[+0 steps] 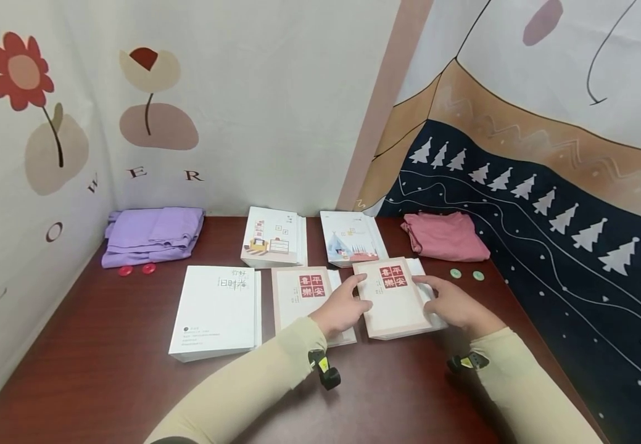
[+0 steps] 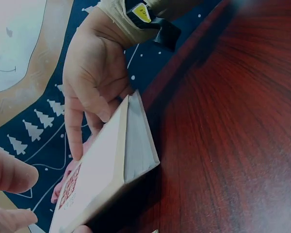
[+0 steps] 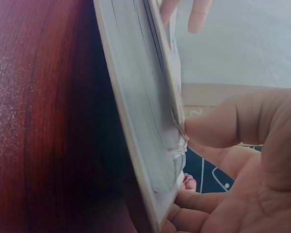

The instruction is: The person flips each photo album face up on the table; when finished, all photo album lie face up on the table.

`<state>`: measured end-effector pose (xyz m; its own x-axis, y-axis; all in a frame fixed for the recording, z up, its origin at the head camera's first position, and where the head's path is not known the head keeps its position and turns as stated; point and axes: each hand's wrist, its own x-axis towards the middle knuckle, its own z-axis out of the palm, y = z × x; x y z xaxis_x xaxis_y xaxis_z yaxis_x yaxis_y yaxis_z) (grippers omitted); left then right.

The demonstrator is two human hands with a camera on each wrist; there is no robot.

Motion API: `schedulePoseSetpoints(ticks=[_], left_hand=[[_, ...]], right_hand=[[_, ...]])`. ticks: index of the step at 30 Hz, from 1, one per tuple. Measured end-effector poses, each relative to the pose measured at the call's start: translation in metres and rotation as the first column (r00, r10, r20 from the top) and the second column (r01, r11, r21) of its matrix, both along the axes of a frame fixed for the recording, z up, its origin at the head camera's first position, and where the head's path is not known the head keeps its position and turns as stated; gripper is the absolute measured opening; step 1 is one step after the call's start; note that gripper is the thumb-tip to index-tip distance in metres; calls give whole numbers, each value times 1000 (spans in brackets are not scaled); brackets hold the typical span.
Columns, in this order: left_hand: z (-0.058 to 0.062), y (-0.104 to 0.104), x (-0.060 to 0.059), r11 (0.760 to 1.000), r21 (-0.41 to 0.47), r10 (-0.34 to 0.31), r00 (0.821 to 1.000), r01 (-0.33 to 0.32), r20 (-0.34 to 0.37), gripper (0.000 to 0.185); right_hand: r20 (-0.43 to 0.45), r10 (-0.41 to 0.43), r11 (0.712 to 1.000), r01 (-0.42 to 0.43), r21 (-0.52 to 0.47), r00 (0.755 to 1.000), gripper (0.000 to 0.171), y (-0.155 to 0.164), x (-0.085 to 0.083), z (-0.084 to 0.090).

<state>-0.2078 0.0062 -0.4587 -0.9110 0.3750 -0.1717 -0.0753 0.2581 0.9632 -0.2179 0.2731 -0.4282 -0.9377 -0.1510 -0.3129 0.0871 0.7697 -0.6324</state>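
Both hands are holding a beige book with a red seal [image 1: 397,297], which is lying toward the bench's [image 1: 103,382] right side, its right part resting on a white book [image 1: 421,271]. The left hand [image 1: 342,308] is lying on the cover's left edge with its grip closed round that edge. The right hand [image 1: 453,303] is gripping the right edge, thumb at the pages. A matching beige book [image 1: 302,295] is lying just to the left.
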Motion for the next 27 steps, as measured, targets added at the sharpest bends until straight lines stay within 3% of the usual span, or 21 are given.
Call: schedulePoseSetpoints(ticks=[7, 22, 27], left_hand=[[-2, -3, -3, 998, -63, -13, 999, 10, -41, 70], [-4, -8, -4, 999, -35, -16, 1000, 16, -11, 73], [7, -22, 2, 999, -42, -17, 999, 16, -35, 71]], right_hand=[[7, 18, 1000, -17, -16, 1000, 73, -4, -6, -8], [-14, 46, 999, -46, -2, 999, 65, -15, -6, -10], [-9, 11, 1000, -11, -18, 1000, 67, -14, -10, -8]])
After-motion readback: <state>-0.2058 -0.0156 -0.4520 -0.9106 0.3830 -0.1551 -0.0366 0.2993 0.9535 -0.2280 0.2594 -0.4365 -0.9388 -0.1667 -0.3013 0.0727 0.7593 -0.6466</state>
